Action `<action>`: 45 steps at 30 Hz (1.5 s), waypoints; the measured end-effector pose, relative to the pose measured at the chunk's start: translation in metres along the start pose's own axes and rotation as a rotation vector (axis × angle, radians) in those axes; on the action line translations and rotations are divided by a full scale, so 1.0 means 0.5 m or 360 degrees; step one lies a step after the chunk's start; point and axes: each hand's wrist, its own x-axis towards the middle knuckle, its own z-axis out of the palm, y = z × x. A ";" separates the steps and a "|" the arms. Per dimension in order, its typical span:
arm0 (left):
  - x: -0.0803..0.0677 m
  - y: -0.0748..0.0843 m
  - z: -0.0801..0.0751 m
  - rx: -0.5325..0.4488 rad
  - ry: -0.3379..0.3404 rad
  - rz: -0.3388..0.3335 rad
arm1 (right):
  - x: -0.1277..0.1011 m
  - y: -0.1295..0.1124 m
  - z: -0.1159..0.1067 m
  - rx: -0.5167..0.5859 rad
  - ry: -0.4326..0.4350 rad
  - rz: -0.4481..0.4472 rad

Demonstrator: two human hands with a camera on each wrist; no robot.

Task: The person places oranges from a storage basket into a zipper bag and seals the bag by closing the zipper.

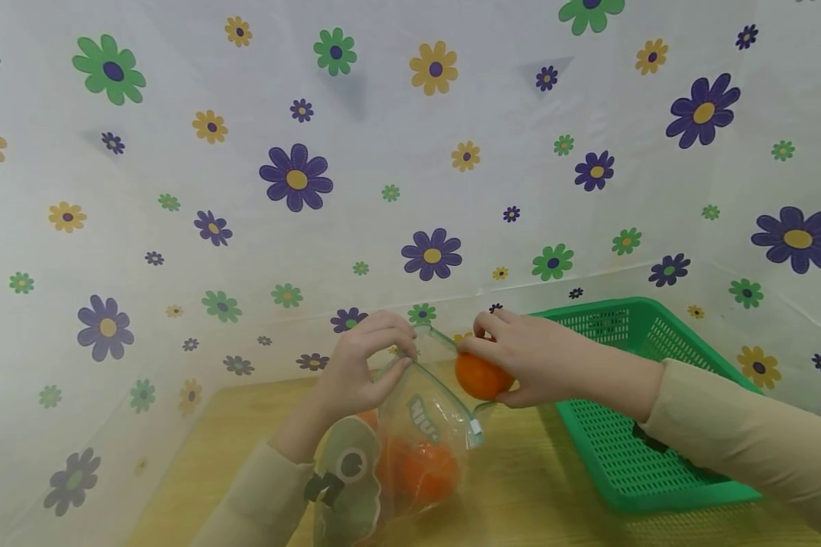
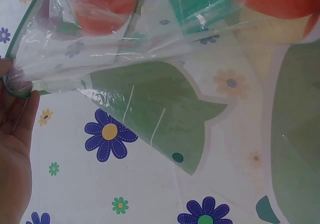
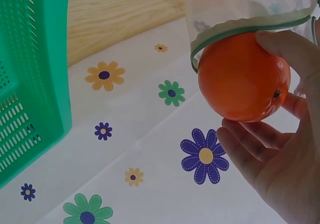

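Orange (image 1: 484, 379) is sitting at the mouth of a clear zip bag (image 1: 422, 414), the right hand (image 1: 535, 355) curling fingers and thumb round it. The left hand (image 1: 366, 361) is pinching the bag's rim between thumb and fingers. Another orange (image 1: 427, 472) is showing inside, so bagging is seemingly the step in hand; the next move is probably calling for easing the held one past the rim before loosening the right-hand grip.

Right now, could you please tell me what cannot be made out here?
- Head view: the lower end of the bag, cut off by the bottom edge.
- Head view: part of the green basket, behind the right sleeve.
- Head view: how many oranges the bag holds, its print covering part.
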 end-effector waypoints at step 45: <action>-0.004 0.004 -0.017 0.0034 0.0030 -0.0031 | 0.000 -0.003 0.013 -0.0122 -0.0164 -0.0032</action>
